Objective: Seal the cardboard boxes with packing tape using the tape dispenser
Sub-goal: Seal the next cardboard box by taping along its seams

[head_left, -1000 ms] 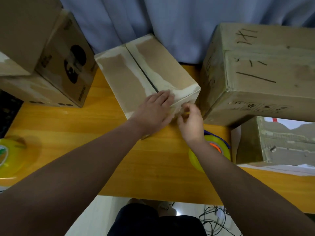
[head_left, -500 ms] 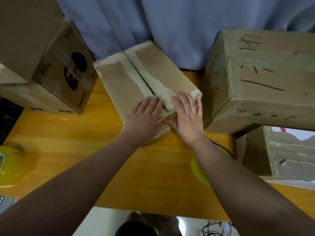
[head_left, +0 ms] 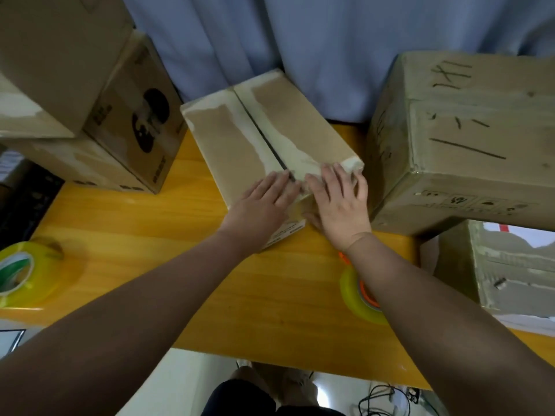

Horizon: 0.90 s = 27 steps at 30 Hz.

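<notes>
Left hand and right hand, fingers straight and spread, press flat on the small brown cardboard box; right of it, a large taped cardboard box bears illegible black handwriting.

Two bare forearms lead to a bare left hand and right hand. Below the yellow table, a dark garment covers the lap.

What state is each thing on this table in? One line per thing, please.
Middle box: flaps closed, seam visible along top.
Left hand: flat, pressing box's near end.
Right hand: flat, pressing the same end.
Tape dispenser: lying on table, unheld, partly hidden.
Spare tape roll: lying on table, unheld.
</notes>
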Each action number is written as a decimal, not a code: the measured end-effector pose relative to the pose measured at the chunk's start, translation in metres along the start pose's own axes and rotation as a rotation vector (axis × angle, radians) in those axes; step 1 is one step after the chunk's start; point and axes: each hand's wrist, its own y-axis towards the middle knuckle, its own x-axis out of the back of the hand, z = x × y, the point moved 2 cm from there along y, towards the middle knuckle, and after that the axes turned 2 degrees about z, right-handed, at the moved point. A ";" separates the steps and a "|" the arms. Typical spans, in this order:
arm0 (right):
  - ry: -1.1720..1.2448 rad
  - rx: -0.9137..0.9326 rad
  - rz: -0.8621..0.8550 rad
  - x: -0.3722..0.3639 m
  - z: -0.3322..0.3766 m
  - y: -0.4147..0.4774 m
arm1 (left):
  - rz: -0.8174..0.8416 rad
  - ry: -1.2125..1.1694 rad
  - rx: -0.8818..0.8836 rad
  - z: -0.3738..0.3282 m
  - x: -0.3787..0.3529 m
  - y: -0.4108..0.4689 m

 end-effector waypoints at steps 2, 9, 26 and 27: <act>0.092 0.039 -0.050 0.020 0.008 -0.002 | -0.020 0.003 -0.111 0.015 0.000 -0.015; 0.395 -0.217 0.356 0.066 0.020 0.029 | 0.062 -0.149 -0.201 0.038 0.015 -0.032; 0.762 -0.763 0.572 0.058 0.027 0.023 | 0.093 -1.013 0.711 0.126 -0.001 -0.030; 0.684 -0.758 0.616 0.056 0.033 0.021 | 0.060 -1.016 0.720 0.126 -0.003 -0.040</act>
